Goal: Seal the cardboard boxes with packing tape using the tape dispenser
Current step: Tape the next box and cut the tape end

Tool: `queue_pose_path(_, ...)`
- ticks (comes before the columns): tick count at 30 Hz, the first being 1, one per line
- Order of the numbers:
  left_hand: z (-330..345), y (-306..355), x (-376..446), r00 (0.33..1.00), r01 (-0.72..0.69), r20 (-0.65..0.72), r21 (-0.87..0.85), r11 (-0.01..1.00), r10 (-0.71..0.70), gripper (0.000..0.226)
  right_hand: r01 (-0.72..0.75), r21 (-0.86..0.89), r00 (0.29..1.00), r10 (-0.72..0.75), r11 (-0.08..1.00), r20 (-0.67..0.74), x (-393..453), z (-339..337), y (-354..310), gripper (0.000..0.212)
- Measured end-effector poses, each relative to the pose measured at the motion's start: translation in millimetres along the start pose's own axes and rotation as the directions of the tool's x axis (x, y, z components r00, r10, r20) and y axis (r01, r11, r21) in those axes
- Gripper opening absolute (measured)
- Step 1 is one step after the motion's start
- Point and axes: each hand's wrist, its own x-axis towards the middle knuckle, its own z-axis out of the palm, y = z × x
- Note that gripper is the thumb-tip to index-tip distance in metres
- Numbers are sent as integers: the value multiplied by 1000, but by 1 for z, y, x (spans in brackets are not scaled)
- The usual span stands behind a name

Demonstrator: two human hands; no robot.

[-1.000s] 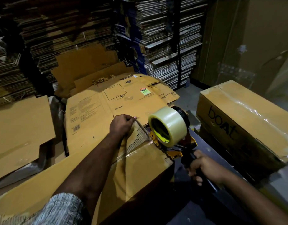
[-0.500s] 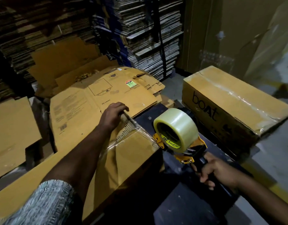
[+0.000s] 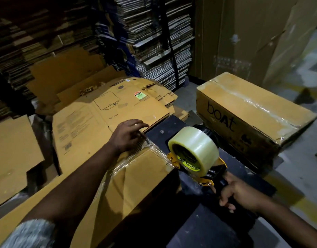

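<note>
One box (image 3: pixel 252 111) (printed "boat") lies taped at the right — done, by the look of it. The near box (image 3: pixel 136 176) has tape across its top to the edge, where the right hand (image 3: pixel 241 192) grips the tape dispenser (image 3: pixel 195 156). The left hand (image 3: pixel 127 135) presses the tape, fingers straight; cutting remains.

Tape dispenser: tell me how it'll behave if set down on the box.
The dispenser probably sits top-heavy: a fat tape roll rides above its slim handle, gripped by the right hand. On its side, it likely won't roll; the yellow frame juts out.
</note>
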Motion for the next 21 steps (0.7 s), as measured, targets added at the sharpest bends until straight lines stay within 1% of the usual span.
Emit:
queue_pose_path(1, 2, 8, -1, 999, -40, -36, -41, 998, 38, 47, 1, 2, 1000, -1, 1000, 0, -1, 1, 0, 41)
queue_pose_path(2, 3, 17, -1, 997, -71, -41, -56, 996, 68, 42, -1, -2, 1000, 1, 1000, -4, -1, 1, -1, 42)
queue_pose_path(5, 11, 31, -7, 998, -50, 39, -15, 999, 51, 34, -23, -28, 999, 22, 999, -30, -2, 4, -5, 45)
queue_pose_path(6, 14, 34, -9, 996, -57, 63, -6, 998, 57, 35, -27, -32, 999, 26, 999, -44, -2, 5, -6, 43)
queue_pose_path(8, 21, 39, -14, 995, -76, 57, -6, 997, 76, 42, -30, -30, 998, 28, 999, -56, -3, 6, -8, 41)
queue_pose_path(10, 24, 45, -17, 999, -9, 43, -48, 999, 12, 46, -29, -26, 998, 27, 999, -53, -2, 8, -8, 41)
queue_pose_path(12, 24, 49, -21, 993, 71, 97, -79, 994, -63, 47, -28, -21, 998, 27, 999, -52, -1, 8, -8, 40)
queue_pose_path(15, 22, 60, -24, 984, 118, 142, -75, 990, -107, 43, -27, -29, 998, 25, 999, -58, -1, 7, -8, 42)
queue_pose_path(16, 22, 66, -24, 983, 138, 133, -98, 986, -124, 43, -31, -34, 998, 29, 999, -62, -2, 7, -8, 43)
queue_pose_path(18, 26, 78, -24, 986, 154, 97, -208, 966, -136, 42, -40, -51, 997, 36, 998, -64, -3, 8, -10, 45)
queue_pose_path(19, 28, 81, -25, 989, 138, 92, -266, 954, -117, 40, -42, -63, 997, 38, 997, -65, -3, 8, -11, 46)
queue_pose_path(21, 31, 82, -27, 992, 93, 106, -319, 943, -63, 32, -39, -81, 997, 34, 996, -62, -4, 9, -15, 44)
